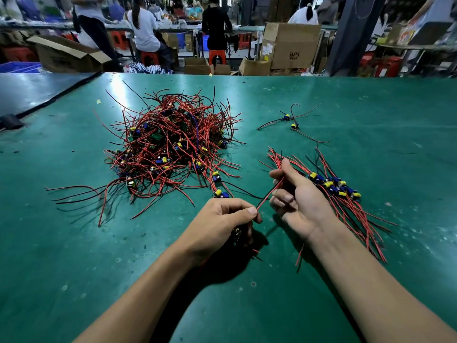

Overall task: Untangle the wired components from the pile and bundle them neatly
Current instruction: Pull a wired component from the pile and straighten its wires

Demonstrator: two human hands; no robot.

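A tangled pile (170,147) of small circuit boards with red and black wires lies on the green table (371,107), left of centre. My left hand (222,224) is closed on one wired component, with its board tucked under the fingers. A red and black wire pair (268,195) runs from that hand up to my right hand (294,196), which pinches it between thumb and fingers. Just right of my right hand lies a straightened row of components (333,188), their wires lined up side by side.
Two loose components (290,121) with black wires lie apart at the back right. A single component (220,193) sits just beyond my left hand. Past the table's far edge stand cardboard boxes (290,45), red stools and several seated people.
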